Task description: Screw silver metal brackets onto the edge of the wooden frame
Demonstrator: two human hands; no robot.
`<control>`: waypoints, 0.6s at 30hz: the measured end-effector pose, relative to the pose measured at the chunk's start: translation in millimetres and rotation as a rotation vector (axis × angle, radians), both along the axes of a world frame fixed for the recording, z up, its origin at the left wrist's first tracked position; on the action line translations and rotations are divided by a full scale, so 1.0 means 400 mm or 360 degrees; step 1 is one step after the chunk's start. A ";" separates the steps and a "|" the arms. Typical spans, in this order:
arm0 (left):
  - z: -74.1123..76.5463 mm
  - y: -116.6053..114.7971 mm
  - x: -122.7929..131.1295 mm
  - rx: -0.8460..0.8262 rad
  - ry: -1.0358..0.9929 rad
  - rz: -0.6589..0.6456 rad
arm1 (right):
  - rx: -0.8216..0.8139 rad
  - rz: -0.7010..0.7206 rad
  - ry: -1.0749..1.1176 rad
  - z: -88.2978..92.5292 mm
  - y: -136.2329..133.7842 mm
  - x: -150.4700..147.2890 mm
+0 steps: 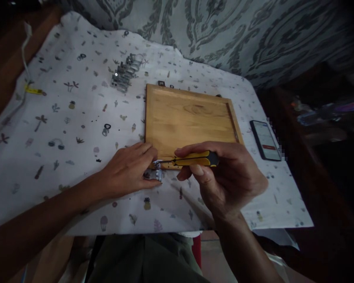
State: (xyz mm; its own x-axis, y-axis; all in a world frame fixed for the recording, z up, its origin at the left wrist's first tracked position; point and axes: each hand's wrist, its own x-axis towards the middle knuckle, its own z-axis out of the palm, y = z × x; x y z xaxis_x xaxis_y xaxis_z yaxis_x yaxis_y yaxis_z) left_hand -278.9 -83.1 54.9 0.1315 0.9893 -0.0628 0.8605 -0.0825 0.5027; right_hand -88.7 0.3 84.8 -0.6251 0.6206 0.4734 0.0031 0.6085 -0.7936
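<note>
My right hand (227,177) is closed around the yellow and black handle of a screwdriver (191,159). Its thin shaft points left, and the tip meets a small metal hinge (158,173) at the near left corner of a wooden panel (191,118). My left hand (129,167) pinches that hinge between thumb and fingers against the panel's near edge. The panel lies flat and has a raised border. Whether the tip sits in a screw head is too small to tell.
Several similar metal hinges (126,72) lie in a row at the back left. A phone (265,140) with a lit screen rests right of the panel. A patterned cloth (76,157) covers the table, a patterned wall (224,35) stands behind, and a white cord (24,59) hangs at left.
</note>
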 end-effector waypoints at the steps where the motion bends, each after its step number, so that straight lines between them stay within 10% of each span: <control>1: -0.001 0.000 0.000 -0.0004 0.0008 -0.0004 | -0.0016 0.0006 0.0025 0.001 0.001 0.000; 9: 0.012 0.000 0.001 -0.0096 -0.0013 -0.0003 | -0.0135 0.0214 0.0067 0.027 0.011 -0.004; 18: 0.006 0.001 0.002 -0.0051 -0.0029 0.0006 | -0.0020 -0.0042 0.0210 0.017 0.005 -0.013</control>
